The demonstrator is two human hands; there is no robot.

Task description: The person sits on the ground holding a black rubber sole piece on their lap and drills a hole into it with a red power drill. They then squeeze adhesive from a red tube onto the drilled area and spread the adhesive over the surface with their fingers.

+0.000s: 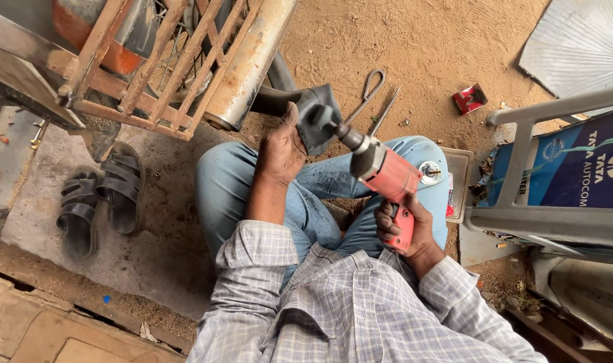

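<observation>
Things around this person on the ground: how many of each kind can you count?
Red power drill: 1
Dark rubber piece, in the left hand: 1
Black sandals: 2
Metal tongs: 1
Small red packet: 1
Total: 6

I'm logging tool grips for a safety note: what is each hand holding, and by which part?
The right hand grips the red power drill by its pistol handle. The left hand holds the dark rubber piece by its left edge, against the drill's tip.
</observation>
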